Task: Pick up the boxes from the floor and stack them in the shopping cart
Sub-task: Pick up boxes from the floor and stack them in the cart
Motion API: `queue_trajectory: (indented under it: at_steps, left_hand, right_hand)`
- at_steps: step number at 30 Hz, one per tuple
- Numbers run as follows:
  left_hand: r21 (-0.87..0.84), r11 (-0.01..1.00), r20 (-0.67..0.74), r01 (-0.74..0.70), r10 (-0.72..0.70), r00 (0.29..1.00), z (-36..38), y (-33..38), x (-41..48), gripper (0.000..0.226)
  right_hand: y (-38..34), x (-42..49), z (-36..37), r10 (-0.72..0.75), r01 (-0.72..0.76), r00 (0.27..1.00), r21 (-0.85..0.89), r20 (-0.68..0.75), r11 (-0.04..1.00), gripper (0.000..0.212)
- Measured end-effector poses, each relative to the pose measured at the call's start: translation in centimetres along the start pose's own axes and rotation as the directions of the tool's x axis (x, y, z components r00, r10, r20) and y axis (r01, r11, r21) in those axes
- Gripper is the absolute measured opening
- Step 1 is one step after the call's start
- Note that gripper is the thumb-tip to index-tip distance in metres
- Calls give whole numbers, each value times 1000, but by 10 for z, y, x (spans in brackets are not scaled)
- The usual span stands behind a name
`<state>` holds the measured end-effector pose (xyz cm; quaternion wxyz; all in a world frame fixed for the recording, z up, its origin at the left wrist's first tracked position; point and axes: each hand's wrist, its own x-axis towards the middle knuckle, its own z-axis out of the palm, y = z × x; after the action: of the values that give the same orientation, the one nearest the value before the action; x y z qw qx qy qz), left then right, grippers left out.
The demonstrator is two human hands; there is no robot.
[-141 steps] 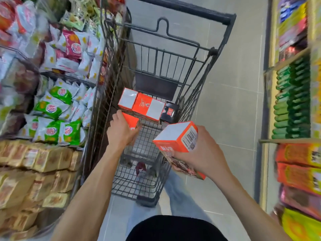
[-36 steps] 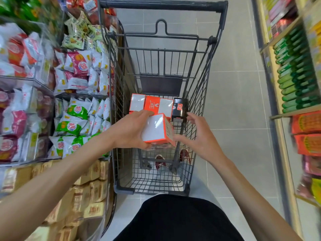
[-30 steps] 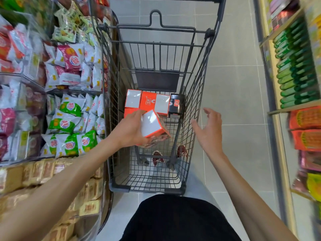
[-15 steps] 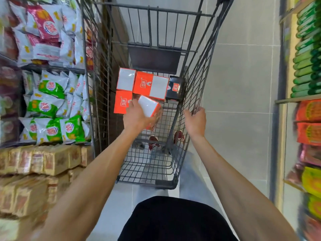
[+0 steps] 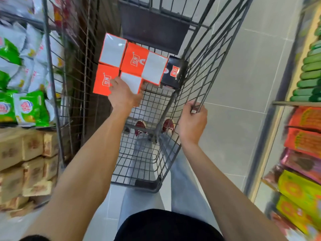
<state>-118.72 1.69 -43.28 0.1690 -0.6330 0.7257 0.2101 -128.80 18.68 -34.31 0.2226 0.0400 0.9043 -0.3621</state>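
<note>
Wire shopping cart (image 5: 145,183), orange-and-white boxes (image 5: 135,60) and black box (image 5: 173,72) inside.

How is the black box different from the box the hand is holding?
The black box is dark with a red label; the held box shows a white face edged orange. The black box sits untouched; the left hand grips the held box. Both are in the shopping cart.

Bright, even light fills the aisle, with glare on the white box top (image 5: 113,49). Shelf goods (image 5: 302,145) at both edges are motion-blurred and bent by wide-angle distortion.
</note>
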Motion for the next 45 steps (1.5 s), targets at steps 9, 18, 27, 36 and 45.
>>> queue_trajectory:
  at_steps: [9,18,27,36,45]
  left_hand:
    - [133,988,-187,79,-53,981,40,2,6,101]
    - [102,984,-219,149,-124,968,57,8,4,111]
    - [31,998,-25,61,-60,998,2,4,-14,94]
    - [127,974,155,-187,166,974,-67,5,-50,76]
    - [146,795,315,-589,527,789,-128,8,-70,59]
  right_hand:
    - [4,0,-6,-21,20,998,27,65,999,29]
    - [5,2,-6,22,-27,993,43,112,999,20]
    - [3,10,-34,23,29,915,-123,403,992,18]
    - [-1,16,-54,63,204,826,-401,560,893,61]
    - [-41,-29,-103,-29,310,885,-542,465,781,70]
